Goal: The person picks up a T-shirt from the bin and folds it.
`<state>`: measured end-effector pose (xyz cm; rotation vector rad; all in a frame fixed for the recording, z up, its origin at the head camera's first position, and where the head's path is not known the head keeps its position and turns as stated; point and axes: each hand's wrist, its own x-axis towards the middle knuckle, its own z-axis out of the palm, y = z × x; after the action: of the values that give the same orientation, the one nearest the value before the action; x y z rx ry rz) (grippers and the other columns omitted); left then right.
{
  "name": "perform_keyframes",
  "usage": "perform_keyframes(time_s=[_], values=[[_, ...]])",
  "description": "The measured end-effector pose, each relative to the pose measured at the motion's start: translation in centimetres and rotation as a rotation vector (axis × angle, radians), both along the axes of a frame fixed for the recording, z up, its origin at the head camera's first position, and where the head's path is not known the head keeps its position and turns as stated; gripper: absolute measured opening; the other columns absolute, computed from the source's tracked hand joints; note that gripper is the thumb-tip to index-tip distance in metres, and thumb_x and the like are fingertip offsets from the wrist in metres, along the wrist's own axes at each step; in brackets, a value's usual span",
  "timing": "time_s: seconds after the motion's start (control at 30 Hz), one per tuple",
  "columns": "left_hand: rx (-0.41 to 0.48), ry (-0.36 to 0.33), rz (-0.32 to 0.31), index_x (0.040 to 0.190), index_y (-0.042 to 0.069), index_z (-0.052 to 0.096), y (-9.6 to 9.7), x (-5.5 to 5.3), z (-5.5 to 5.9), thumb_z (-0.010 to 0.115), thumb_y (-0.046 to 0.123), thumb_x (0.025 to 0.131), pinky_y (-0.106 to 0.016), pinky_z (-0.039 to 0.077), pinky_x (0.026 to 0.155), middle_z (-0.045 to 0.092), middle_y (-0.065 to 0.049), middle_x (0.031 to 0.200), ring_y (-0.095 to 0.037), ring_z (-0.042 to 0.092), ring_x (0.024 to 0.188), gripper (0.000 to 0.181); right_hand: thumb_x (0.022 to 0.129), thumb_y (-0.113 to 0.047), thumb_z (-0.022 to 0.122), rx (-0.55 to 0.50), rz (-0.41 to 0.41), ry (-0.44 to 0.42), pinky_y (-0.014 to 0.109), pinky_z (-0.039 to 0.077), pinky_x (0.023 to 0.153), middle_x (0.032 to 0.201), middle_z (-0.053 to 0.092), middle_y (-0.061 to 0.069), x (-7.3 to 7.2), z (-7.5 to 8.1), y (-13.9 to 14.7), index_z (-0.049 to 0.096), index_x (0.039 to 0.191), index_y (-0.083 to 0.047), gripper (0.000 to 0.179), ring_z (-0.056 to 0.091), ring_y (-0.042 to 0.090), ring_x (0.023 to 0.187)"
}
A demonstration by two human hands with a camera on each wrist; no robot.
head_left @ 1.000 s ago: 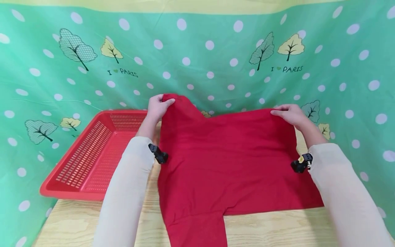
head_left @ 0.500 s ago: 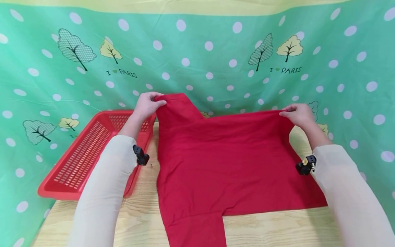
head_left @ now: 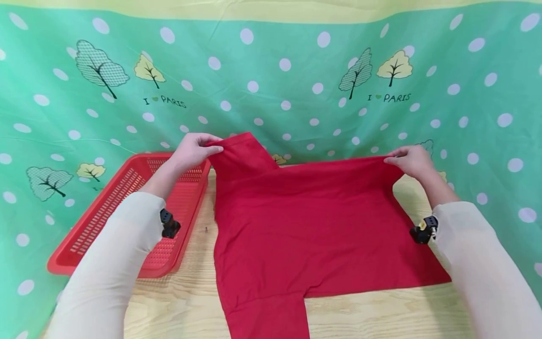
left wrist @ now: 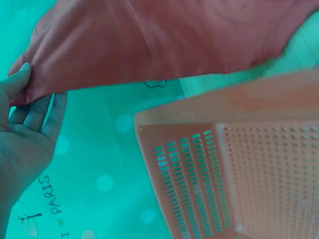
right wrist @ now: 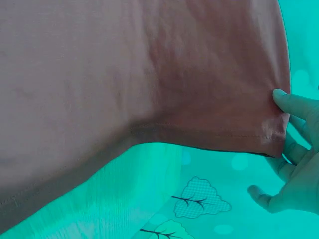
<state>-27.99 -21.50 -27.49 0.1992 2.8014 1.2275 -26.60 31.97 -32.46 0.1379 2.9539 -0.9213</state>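
A red T-shirt (head_left: pixel 313 226) lies sideways across the wooden table, its far edge lifted by both hands. My left hand (head_left: pixel 191 151) pinches the end of the far sleeve between thumb and fingers, close above the basket; in the left wrist view the thumb (left wrist: pixel 21 77) presses on the cloth. At the other end my right hand (head_left: pixel 411 161) pinches the far corner of the hem. The right wrist view shows the stitched hem (right wrist: pixel 209 137) hanging from that grip. The near sleeve (head_left: pixel 268 315) lies on the table and runs out of the head view at the bottom.
A red perforated plastic basket (head_left: pixel 186 235) stands left of the shirt, partly behind my left forearm. A green dotted curtain (head_left: pixel 271 66) hangs close behind the wooden table (head_left: pixel 372 315). Each sleeve cuff carries a small black camera.
My left hand has moved left and slightly down, drawing the sleeve out toward the basket. My right hand has shifted a little to the right, and the far edge looks more stretched.
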Motion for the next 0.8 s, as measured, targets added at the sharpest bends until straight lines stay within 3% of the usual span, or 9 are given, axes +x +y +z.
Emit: perform_keyframes(time_s=[0.23, 0.6, 0.8], values=[[0.013, 0.004, -0.038, 0.123, 0.016, 0.063, -0.4, 0.9, -0.2, 0.063, 0.033, 0.089, -0.021, 0.052, 0.070, 0.065, -0.008, 0.110, -0.016, 0.060, 0.087, 0.038, 0.092, -0.032, 0.058, 0.025, 0.058, 0.026, 0.036, 0.046, 0.069, 0.112, 0.055, 0.027, 0.2, 0.0, 1.0, 0.060, 0.116, 0.004, 0.044, 0.047, 0.037, 0.098], [-0.011, 0.006, -0.075, 0.123, 0.016, 0.062, -0.9, 2.8, -0.1, 0.062, 0.038, 0.088, -0.028, 0.050, 0.067, 0.065, -0.008, 0.102, -0.020, 0.058, 0.077, 0.042, 0.091, -0.031, 0.059, 0.049, 0.116, -0.002, 0.044, 0.049, 0.076, 0.118, 0.056, 0.029, 0.9, 0.1, 1.9, 0.060, 0.119, 0.003, 0.044, 0.049, 0.038, 0.102], [0.007, -0.007, -0.094, 0.120, 0.018, 0.065, -1.1, 3.9, -0.3, 0.064, 0.042, 0.086, -0.035, 0.051, 0.063, 0.070, -0.001, 0.089, -0.023, 0.059, 0.071, 0.042, 0.090, -0.032, 0.061, 0.059, 0.127, -0.026, 0.039, 0.049, 0.071, 0.108, 0.061, 0.027, 1.3, 0.1, 2.5, 0.061, 0.115, 0.003, 0.043, 0.054, 0.035, 0.095]])
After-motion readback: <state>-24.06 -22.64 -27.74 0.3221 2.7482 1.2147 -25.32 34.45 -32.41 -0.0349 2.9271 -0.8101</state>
